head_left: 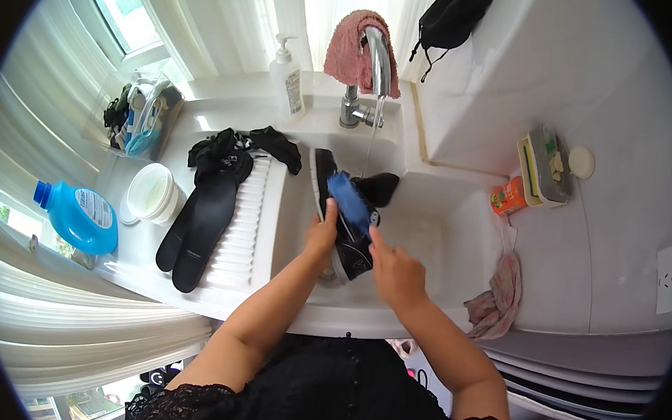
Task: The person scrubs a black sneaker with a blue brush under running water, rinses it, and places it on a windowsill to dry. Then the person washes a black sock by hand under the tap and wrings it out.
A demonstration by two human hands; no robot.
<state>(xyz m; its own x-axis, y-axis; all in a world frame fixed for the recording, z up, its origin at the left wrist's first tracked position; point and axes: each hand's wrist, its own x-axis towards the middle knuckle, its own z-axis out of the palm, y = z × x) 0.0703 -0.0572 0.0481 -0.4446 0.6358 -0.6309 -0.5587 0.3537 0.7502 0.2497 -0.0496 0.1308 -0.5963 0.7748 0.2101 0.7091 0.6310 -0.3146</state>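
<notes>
Head view: one black shoe (354, 260) with a white sole is held in the white sink (431, 257), with the fingers of the left hand (321, 234) clamped on its side. One blue brush (349, 199) is gripped by the closed fingers of the right hand (399, 276) and lies across the shoe, so part of the upper is hidden. Behind them, water is let down from one tap (379, 63), over which one pink towel (347, 53) is draped. On the ribbed washboard (245, 238) at the left, two black insoles (206, 235) are laid beneath dark cloth (229, 158); how many pieces are bunched there cannot be told. Farther left, one white tub (152, 193), one blue bottle (87, 218) and one clear bin (139, 119) are set on the surface (137, 246). One pump bottle (287, 84) is placed near the tap, and one rag (496, 298) is hung over the sink's right side.
</notes>
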